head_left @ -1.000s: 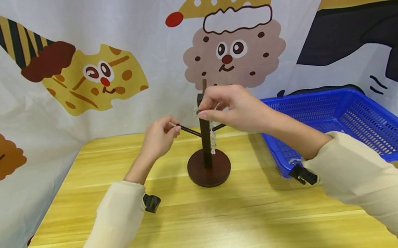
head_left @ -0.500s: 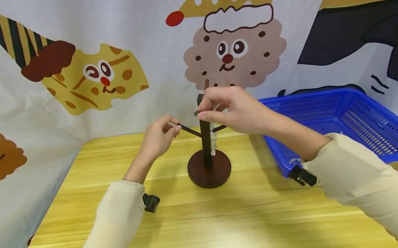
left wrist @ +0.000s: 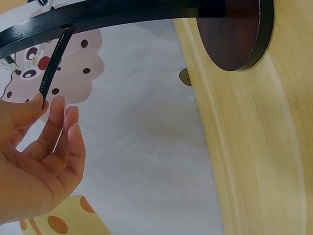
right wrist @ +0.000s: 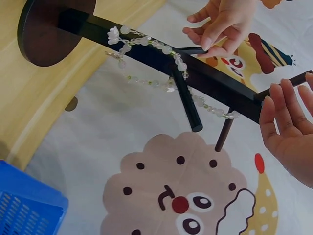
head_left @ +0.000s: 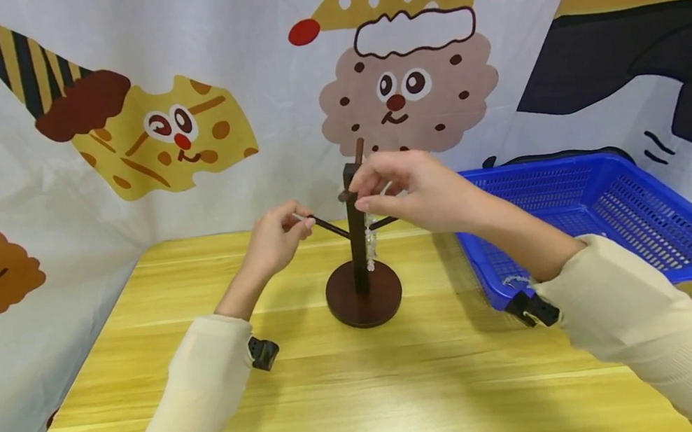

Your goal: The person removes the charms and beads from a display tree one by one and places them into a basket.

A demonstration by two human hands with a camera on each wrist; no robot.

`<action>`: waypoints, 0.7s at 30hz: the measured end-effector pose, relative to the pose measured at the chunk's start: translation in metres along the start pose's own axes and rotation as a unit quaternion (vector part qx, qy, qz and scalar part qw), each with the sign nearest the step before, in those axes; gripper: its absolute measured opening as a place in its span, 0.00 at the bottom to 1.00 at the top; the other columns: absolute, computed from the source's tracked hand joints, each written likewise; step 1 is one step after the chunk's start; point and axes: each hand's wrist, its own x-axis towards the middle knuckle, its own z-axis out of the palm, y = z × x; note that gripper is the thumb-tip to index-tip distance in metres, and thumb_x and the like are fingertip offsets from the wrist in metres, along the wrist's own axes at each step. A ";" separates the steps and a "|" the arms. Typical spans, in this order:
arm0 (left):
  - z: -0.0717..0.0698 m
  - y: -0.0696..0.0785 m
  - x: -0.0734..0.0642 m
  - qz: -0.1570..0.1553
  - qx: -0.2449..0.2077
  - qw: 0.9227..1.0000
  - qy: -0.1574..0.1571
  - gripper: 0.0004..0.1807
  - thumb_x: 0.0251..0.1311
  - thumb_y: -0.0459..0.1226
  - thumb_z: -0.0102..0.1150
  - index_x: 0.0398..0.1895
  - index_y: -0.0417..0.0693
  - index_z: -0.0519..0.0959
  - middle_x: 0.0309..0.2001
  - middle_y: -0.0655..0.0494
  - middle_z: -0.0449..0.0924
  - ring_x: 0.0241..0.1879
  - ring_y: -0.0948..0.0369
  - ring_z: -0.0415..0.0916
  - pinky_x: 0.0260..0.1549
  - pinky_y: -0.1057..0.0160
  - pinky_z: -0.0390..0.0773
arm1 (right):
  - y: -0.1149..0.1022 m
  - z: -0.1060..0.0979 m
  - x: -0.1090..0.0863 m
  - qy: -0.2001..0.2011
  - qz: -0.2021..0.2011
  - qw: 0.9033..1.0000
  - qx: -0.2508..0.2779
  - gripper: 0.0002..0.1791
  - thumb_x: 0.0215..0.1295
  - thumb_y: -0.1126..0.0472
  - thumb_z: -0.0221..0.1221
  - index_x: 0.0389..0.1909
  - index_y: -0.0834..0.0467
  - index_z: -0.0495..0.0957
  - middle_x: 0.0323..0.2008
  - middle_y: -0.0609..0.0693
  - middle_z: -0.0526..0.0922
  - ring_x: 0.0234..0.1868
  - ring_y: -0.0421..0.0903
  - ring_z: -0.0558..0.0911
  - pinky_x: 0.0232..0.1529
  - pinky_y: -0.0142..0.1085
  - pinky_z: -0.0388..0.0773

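A dark wooden jewelry stand (head_left: 358, 243) with a round base and several slanting pegs stands upright on the table. My left hand (head_left: 274, 241) pinches the end of its left peg (left wrist: 54, 66) between thumb and finger. Beside the top of the post is my right hand (head_left: 425, 190), thumb and fingers slightly apart. A short front peg (right wrist: 288, 85) pokes out by those fingertips; whether they touch it I cannot tell. Pale beaded bracelets (right wrist: 161, 46) with a white flower charm hang around the pegs on the stand's right side, partly hidden by the right hand in the head view.
At the right sits a blue plastic basket (head_left: 575, 164), with a clear beaded strand (head_left: 515, 281) at its near left corner. The yellow wood-grain table (head_left: 365, 397) meets a white cartoon-print cloth (head_left: 280, 75) behind the stand.
My right hand, whose fingertips were together at the front peg's end, has shifted slightly right and parted, leaving the peg's tip exposed. The left hand has kept its pinch in place.
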 end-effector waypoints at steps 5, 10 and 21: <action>0.000 -0.001 0.000 -0.004 -0.005 1.000 -0.001 0.08 0.64 0.36 0.52 0.42 0.41 0.76 0.32 0.46 0.80 0.34 0.53 0.76 0.30 0.57 0.74 | 0.006 -0.001 -0.006 0.001 0.031 1.000 0.002 0.06 0.59 0.67 0.59 0.37 0.63 0.77 0.31 0.50 0.80 0.34 0.43 0.77 0.38 0.38 0.75; -0.001 0.000 0.000 -0.011 -0.008 1.000 -0.005 0.09 0.64 0.36 0.51 0.42 0.41 0.76 0.33 0.45 0.80 0.35 0.52 0.77 0.31 0.57 0.74 | 0.015 0.000 -0.012 0.000 0.044 0.999 0.014 0.04 0.59 0.68 0.59 0.35 0.63 0.78 0.31 0.51 0.80 0.33 0.44 0.78 0.34 0.36 0.75; -0.001 0.000 0.000 -0.016 -0.006 1.000 -0.010 0.09 0.65 0.37 0.51 0.43 0.41 0.76 0.34 0.45 0.80 0.35 0.52 0.77 0.31 0.57 0.73 | 0.034 0.012 -0.025 -0.006 0.084 0.996 0.027 0.03 0.59 0.67 0.59 0.34 0.61 0.78 0.31 0.49 0.80 0.34 0.44 0.77 0.34 0.36 0.74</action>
